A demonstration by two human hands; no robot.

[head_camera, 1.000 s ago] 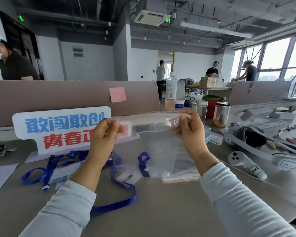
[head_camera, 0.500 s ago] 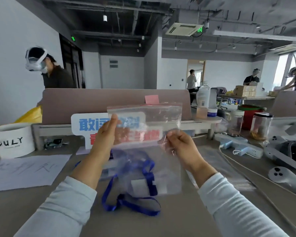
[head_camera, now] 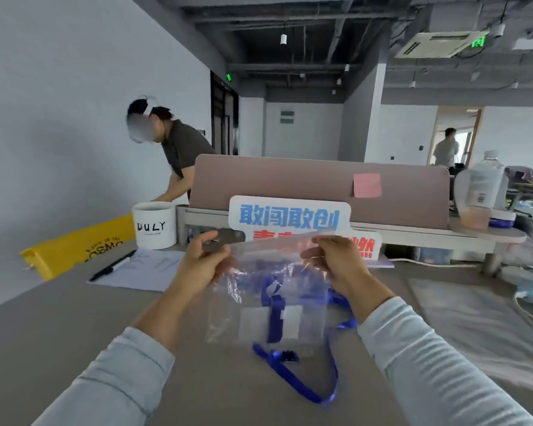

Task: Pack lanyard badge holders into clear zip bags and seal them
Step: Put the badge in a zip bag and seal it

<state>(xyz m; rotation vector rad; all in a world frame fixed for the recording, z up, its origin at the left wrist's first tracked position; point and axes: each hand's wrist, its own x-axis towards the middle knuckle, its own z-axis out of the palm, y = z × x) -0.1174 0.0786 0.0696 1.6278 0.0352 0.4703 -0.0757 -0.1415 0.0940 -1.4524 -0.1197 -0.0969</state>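
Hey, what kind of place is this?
Most likely an open-plan office: a grey desk with a mauve fabric desk divider, a pink sticky note stuck on it, and a white ceiling air-conditioning unit among exposed pipes overhead.

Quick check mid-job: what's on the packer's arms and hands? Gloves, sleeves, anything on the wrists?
No gloves: the left hand and right hand are bare, with no ring, watch or band visible. The left sleeve and right sleeve are plain pale grey-blue long sleeves with no markings, ending partway up the forearms.
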